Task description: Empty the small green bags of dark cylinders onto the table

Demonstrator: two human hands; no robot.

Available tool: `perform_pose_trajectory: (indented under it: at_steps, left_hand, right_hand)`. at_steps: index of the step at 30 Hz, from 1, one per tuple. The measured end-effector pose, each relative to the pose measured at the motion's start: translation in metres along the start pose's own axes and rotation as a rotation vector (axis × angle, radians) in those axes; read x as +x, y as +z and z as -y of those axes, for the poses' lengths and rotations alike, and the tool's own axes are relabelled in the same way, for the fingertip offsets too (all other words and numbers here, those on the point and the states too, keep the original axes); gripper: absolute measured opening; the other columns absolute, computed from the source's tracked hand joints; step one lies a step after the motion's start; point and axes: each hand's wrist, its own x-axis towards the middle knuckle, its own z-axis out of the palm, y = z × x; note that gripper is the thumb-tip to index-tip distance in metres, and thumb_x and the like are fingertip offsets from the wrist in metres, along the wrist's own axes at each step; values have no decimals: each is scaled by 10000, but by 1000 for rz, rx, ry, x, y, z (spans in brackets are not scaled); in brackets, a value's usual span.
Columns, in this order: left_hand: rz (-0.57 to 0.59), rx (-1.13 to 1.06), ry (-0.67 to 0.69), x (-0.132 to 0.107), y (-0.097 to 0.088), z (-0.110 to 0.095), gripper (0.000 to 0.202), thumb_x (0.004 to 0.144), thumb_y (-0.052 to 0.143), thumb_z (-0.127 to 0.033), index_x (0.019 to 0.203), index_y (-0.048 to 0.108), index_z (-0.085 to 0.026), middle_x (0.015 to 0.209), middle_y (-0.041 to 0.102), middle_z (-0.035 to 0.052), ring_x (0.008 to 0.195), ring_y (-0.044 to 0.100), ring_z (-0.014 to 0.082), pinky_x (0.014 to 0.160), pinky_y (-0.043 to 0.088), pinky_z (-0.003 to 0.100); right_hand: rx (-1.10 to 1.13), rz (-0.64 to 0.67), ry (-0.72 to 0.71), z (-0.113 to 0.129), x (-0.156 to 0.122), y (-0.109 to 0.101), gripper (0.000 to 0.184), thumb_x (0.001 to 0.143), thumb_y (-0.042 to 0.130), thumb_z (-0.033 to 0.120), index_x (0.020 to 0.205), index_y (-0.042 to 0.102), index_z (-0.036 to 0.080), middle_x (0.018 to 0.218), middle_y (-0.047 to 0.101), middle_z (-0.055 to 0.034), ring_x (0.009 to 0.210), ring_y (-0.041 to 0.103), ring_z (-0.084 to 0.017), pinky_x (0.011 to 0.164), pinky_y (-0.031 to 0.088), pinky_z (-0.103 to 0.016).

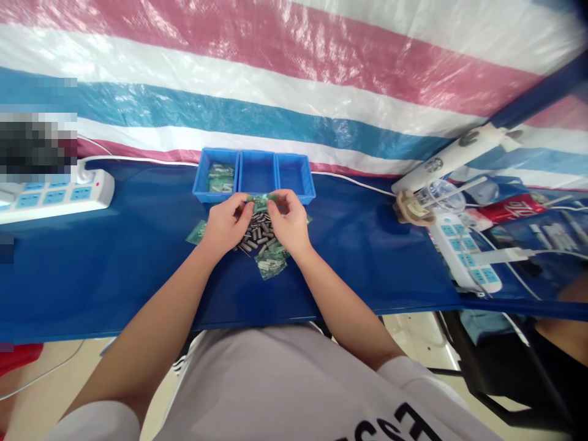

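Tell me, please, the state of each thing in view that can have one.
Left hand: pinching the held green packet
Right hand: pinching its other end
This held green packet: cannot tell if open or sealed
Metal pieces: loose, in a pile on the table
Near green packet: lying at the pile's edge, silvery contents
Blue tray: upright, green packets in its left compartment
Left power strip: plug inserted
Right power strip: adapter seemingly plugged in

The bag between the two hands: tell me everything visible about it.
The bag is small, green-tinted and see-through, apparently thin plastic. It lies crosswise, held at its ends by the fingers of the left hand and right hand, between the dark pieces and the tray in view. Its contents are too small to tell.
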Motion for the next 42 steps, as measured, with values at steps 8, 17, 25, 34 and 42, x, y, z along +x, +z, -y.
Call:
perform_pose_trajectory:
  at_steps: [8, 17, 25, 34, 42]
  left_hand:
    - [-55, -80, 14, -1, -1, -3, 319, 1014, 474, -396, 1130, 691, -192, 1003, 776, 45, 858, 725, 168, 843, 546, 275]
    - [-229, -84, 120, -1, 0, -2, 292, 1018, 480, -320, 1089, 736, -199, 985, 771, 36, 743, 680, 130, 738, 527, 248]
    - [-313, -84, 180, 2, 7, 1, 102, 895, 639, -216, 981, 690, -199, 922, 724, 17, 710, 651, 114, 698, 537, 244]
    - [-308, -195, 48, 3, 9, 7, 90, 861, 692, -239, 923, 640, -198, 899, 712, 3, 728, 659, 109, 674, 538, 231]
    - [-302, -234, 65, 3, 7, 8, 72, 861, 712, -248, 874, 663, -197, 900, 733, 11, 688, 644, 102, 633, 519, 226]
  right_hand:
    - [44, -11, 41, 0, 2, -2, 186, 927, 585, 349, 1032, 679, 228, 823, 631, -22, 782, 602, -172, 740, 537, -326]
    - [385, -45, 234, -6, 7, 0, 214, 855, 552, 277, 945, 741, 231, 998, 736, -22, 899, 664, -176, 741, 584, -306]
    - [398, -106, 154, -6, 7, 4, 238, 816, 730, 352, 995, 630, 232, 865, 695, -4, 785, 647, -140, 707, 557, -279]
    - [248, -60, 86, -4, 5, 3, 177, 827, 719, 357, 915, 705, 204, 889, 735, -33, 798, 674, -164, 729, 564, -315]
    - [151, -58, 61, -3, 5, 1, 196, 838, 708, 364, 951, 746, 209, 939, 775, -42, 841, 707, -183, 731, 580, -321]
